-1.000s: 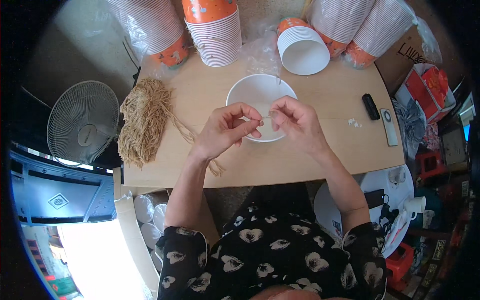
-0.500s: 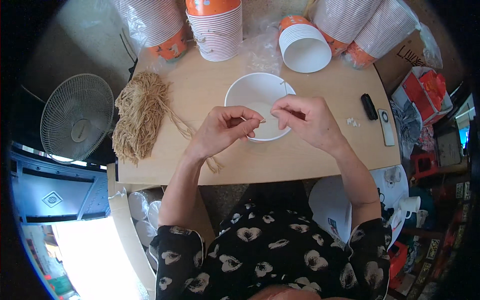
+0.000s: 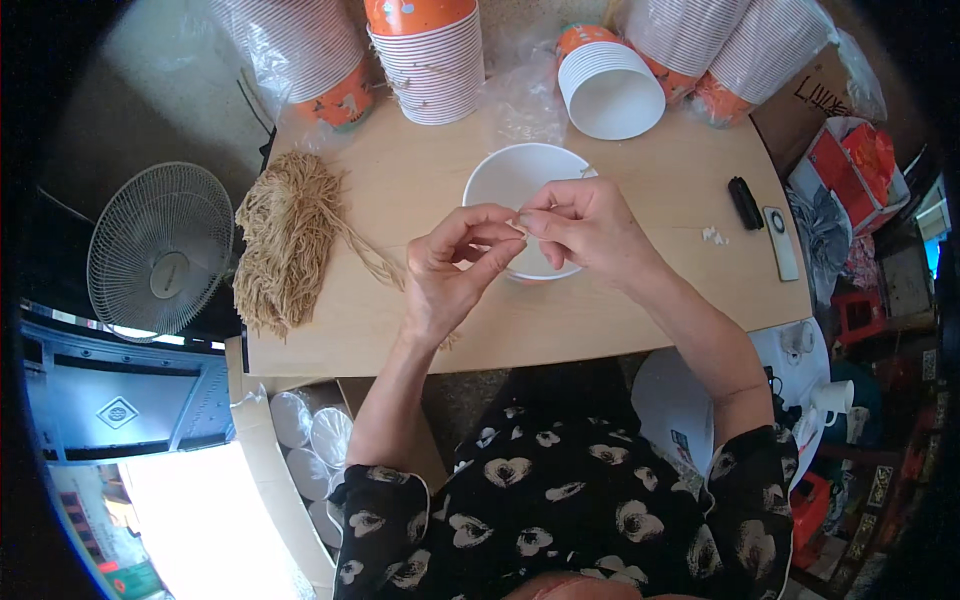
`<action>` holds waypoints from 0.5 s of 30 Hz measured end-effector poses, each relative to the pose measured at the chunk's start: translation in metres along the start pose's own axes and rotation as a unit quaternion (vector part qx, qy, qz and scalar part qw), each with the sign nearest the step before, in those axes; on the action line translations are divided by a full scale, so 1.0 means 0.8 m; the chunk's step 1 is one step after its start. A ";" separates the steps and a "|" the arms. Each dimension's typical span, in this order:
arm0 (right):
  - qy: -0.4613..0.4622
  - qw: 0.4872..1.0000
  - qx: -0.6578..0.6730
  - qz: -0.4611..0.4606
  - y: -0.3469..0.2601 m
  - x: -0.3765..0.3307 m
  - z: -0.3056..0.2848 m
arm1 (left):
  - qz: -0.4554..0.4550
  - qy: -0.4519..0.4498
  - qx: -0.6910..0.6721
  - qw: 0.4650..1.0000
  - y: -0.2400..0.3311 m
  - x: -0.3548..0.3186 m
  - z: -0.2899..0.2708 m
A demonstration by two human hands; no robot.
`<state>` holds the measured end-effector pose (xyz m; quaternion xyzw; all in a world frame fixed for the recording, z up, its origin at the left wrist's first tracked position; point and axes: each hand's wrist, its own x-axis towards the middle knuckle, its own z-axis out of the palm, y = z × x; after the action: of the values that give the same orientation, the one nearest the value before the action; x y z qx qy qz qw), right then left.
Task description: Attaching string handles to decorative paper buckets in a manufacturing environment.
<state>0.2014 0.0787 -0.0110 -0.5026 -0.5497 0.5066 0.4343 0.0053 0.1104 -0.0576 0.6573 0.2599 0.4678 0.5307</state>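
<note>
My left hand (image 3: 462, 258) and my right hand (image 3: 585, 228) meet fingertip to fingertip above a white paper bucket (image 3: 490, 180). Both are closed in a pinch. A tiny pale piece (image 3: 517, 229) shows between their fingertips, too small to name. The bucket stands upright with its mouth toward me, partly hidden by the hands. A short bit of cord (image 3: 589, 170) sticks out at its far right rim. Left of my hands lies a thick bundle of tan cords (image 3: 288, 240); some strands trail toward my left wrist and pass behind it.
At the back stand stacked orange-and-white buckets (image 3: 428, 75), wrapped stacks (image 3: 325, 75) and a tipped stack (image 3: 612, 90). Small white pieces (image 3: 714, 236), a black object (image 3: 745, 204) and a pale flat device (image 3: 780, 243) lie right. A fan (image 3: 160, 250) stands left of the table (image 3: 560, 335).
My right hand has come left and down to my left hand, so the fingertips now touch. The view has shifted slightly.
</note>
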 end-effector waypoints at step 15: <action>0.010 1.000 -0.015 0.018 -0.004 0.001 0.011 | 0.195 0.123 0.238 0.943 -0.002 -0.015 0.021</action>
<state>0.1925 0.0786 -0.0086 -0.5237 -0.5438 0.5011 0.4230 0.0155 0.0934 -0.0628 0.7399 0.2933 0.5636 0.2209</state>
